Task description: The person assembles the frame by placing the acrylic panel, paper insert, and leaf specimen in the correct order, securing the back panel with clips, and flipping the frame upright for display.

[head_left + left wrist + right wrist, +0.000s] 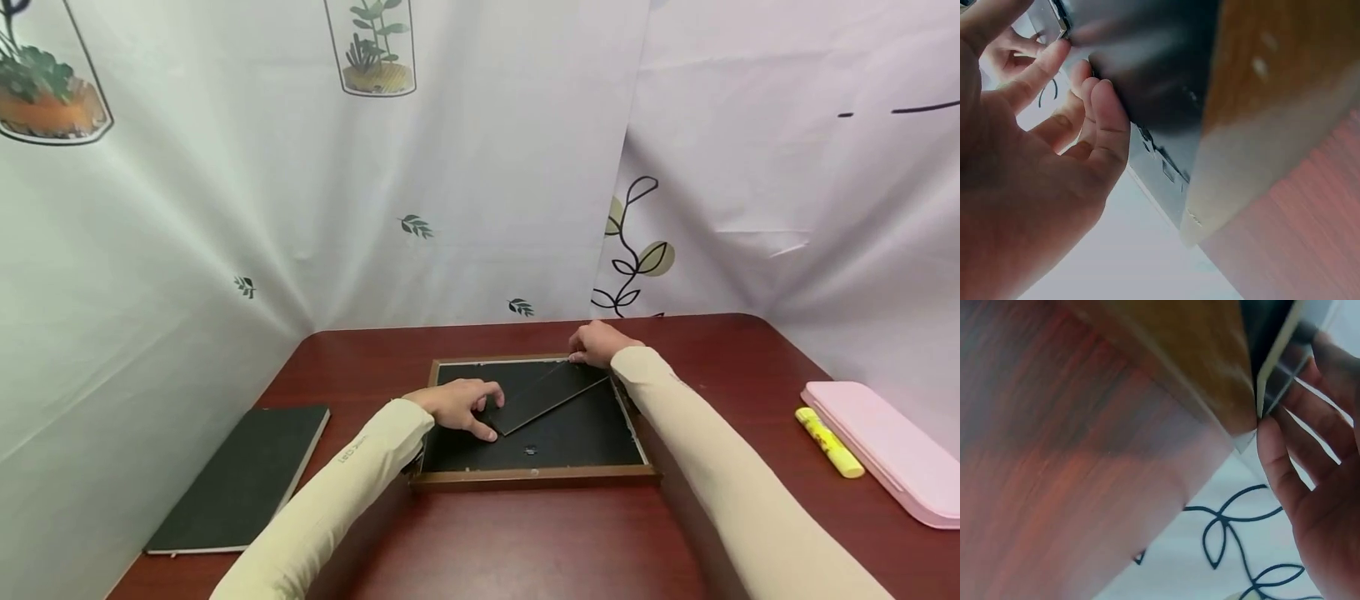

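Note:
A wooden picture frame [536, 476] lies face down on the table, its black backing [585, 437] upward. Slanting across the backing is a flat black stand [553, 393]. My left hand [456, 403] holds the stand's lower left end, thumb and index finger on either side of it. At the upper right of the frame, my right hand [600, 342] pinches the stand's other end. In the right wrist view, fingers [1282, 453] touch a pale-edged dark panel close to the frame's corner. The left wrist view shows curled fingertips close against the dark surface.
A black notebook [240, 477] lies at the left of the reddish table [536, 542]. On the right are a pink case [888, 446] and a yellow tube-shaped marker [829, 442] beside it. A patterned white curtain [480, 208] hangs behind the table's back edge.

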### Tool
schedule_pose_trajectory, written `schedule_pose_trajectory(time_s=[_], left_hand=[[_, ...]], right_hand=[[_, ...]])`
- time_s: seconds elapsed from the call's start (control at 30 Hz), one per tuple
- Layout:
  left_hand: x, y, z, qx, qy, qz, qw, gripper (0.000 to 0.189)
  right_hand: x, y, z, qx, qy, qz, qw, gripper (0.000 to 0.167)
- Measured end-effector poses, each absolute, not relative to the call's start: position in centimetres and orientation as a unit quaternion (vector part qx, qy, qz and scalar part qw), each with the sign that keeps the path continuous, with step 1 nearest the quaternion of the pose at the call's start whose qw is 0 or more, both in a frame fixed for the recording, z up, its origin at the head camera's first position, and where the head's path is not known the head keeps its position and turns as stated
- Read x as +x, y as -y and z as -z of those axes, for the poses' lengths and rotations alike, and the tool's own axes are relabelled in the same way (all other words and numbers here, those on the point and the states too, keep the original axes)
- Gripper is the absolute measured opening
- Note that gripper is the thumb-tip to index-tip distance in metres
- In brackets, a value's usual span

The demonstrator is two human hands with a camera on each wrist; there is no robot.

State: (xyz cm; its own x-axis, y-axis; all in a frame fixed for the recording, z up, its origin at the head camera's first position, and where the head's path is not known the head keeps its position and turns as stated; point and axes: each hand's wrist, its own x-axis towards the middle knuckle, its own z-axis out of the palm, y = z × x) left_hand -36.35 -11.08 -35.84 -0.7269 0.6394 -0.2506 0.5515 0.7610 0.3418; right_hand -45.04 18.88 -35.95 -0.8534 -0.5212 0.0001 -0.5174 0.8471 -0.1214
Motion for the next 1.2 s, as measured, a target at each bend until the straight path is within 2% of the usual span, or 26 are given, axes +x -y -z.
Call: schedule_pose_trajectory(time_s=[0.2,0.43,0.57,0.73,0.9,1.03,1.2], left_hand=[[-36.2,9.6,35.4,0.312,-0.928,-0.09,0.18,0.043],[-35.8,6.8,35.5,0.29,-0.941,-0.065,0.161,0.065],[-35.8,5.9,35.4,0.277,-0.948,-0.053,0.145,0.061],[-36.5,5.7,35.4,0.265,-0.949,-0.086,0.151,0.056],[-36.9,6.2,35.5,0.234,-0.947,-0.142,0.168,0.053],[-37.0,6.7,35.8,0.24,-0.941,-0.166,0.169,0.05],[-36.7,7.6,35.9,0.253,-0.936,-0.179,0.168,0.05]], right_hand=[[-44.9,-18.1,36.1,-0.296,-0.955,0.014,0.006,0.018],[-45.2,-17.8,35.8,-0.285,-0.958,0.027,0.026,0.017],[-45.1,-18.3,35.5,-0.269,-0.961,0.047,0.049,0.021],[-44.7,-20.0,34.4,-0.24,-0.962,0.109,0.076,0.025],[-44.2,-21.8,33.4,-0.23,-0.953,0.183,0.074,0.028],[-43.5,-22.5,33.3,-0.222,-0.942,0.24,0.08,0.028],[-42.5,-22.9,33.2,-0.206,-0.915,0.335,0.088,0.037]])
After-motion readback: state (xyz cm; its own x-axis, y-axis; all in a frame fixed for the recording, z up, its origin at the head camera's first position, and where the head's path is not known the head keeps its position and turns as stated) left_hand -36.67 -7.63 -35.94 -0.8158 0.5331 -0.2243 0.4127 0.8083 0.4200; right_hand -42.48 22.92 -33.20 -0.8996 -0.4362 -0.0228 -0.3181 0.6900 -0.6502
